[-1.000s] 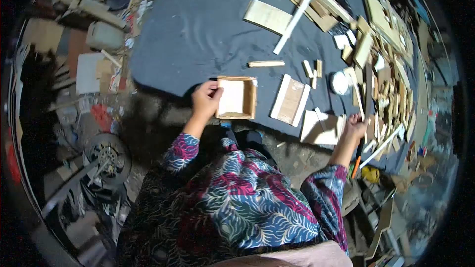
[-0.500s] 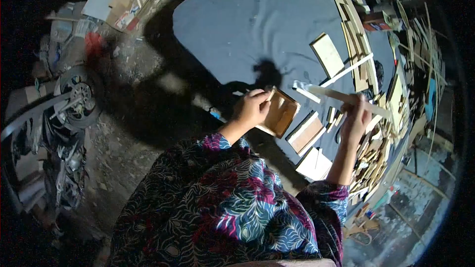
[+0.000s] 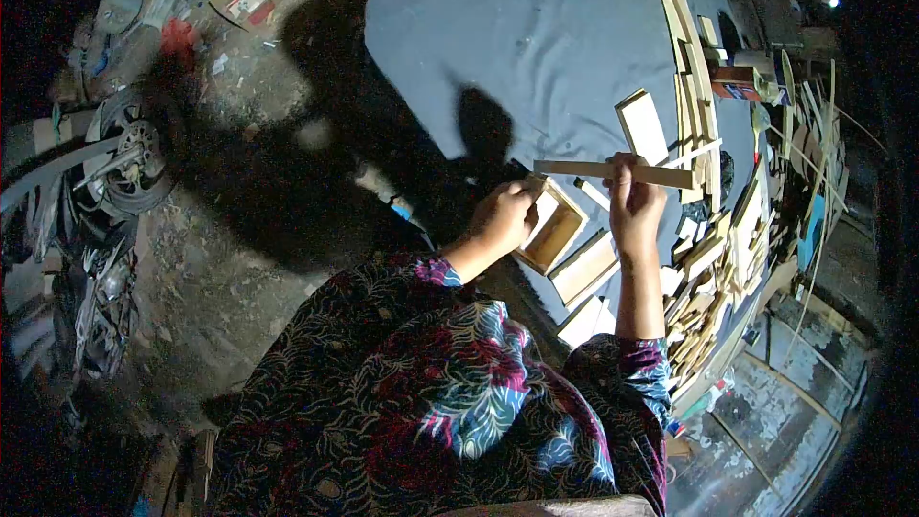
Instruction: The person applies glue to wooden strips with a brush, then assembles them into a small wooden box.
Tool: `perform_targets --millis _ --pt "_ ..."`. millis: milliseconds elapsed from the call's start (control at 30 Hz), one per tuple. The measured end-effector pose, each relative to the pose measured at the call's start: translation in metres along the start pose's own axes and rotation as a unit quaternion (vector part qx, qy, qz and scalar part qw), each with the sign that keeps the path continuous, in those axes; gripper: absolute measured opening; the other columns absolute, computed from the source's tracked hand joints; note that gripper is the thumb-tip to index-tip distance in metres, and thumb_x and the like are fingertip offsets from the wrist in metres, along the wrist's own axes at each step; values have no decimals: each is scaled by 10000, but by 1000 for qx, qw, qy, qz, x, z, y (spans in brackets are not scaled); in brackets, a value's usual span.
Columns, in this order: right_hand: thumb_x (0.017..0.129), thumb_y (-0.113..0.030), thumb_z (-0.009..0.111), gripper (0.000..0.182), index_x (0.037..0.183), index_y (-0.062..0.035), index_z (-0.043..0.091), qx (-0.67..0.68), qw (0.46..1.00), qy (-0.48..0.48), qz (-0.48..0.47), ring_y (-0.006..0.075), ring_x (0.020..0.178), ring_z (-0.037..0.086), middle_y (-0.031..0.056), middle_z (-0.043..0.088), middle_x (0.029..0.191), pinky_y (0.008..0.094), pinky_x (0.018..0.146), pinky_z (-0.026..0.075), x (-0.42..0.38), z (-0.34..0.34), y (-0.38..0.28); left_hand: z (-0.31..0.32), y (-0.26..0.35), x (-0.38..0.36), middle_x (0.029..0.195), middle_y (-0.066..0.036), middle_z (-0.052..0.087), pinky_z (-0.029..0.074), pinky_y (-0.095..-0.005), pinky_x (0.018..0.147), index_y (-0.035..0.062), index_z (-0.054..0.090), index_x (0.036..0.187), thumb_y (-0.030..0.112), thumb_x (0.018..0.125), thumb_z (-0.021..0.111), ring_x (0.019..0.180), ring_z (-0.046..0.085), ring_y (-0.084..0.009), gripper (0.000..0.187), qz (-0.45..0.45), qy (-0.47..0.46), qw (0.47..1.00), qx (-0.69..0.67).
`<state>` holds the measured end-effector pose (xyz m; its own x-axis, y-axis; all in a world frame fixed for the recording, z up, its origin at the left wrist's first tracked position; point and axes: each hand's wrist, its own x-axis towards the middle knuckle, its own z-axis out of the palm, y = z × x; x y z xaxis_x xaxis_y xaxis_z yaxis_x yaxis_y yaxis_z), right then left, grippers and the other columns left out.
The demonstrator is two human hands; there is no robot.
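My left hand (image 3: 504,215) is closed on the upper left edge of a small open wooden box (image 3: 563,242), its inside facing up. In my right hand (image 3: 636,203) is a long flat wooden strip (image 3: 667,176), gripped near its middle and lying nearly level. Its greyer left end reaches over the top of the box, close to my left fingertips. Just right of the box, a shallow wooden box-like piece (image 3: 586,268) lies on the dark cloth. A pale wooden block (image 3: 642,126) rests farther up, beyond my right hand.
A grey-blue cloth (image 3: 536,48) covers the work surface. Long wooden strips (image 3: 682,29) line its right side, and a heap of small wood offcuts (image 3: 704,302) lies right of my forearm. On the left stands a wheel (image 3: 139,153) on the dirt floor.
My right hand has moved left, bringing the strip from the right to over the box's upper edge. My left hand keeps hold of the box, which appears slightly lower and further right.
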<state>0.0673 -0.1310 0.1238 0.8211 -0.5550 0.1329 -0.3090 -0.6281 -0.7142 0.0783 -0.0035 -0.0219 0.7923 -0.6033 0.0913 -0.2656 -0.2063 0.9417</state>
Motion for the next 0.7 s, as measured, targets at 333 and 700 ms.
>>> perform_targets --millis 333,700 --pt "763 -80 513 73 772 -8 525 -113 987 -103 -53 373 673 526 190 553 723 385 568 421 5 13 -9 -1 0 2 889 -144 561 450 -359 711 12 568 848 93 655 553 818 538 -296 210 4 -17 1000 21" --pt "779 -78 523 99 756 18 532 -145 965 -177 -127 335 632 526 175 540 690 341 540 416 10 25 -7 -5 2 2 898 -137 560 444 -350 722 16 564 894 99 665 553 823 535 -287 244 37 -1 999 34"
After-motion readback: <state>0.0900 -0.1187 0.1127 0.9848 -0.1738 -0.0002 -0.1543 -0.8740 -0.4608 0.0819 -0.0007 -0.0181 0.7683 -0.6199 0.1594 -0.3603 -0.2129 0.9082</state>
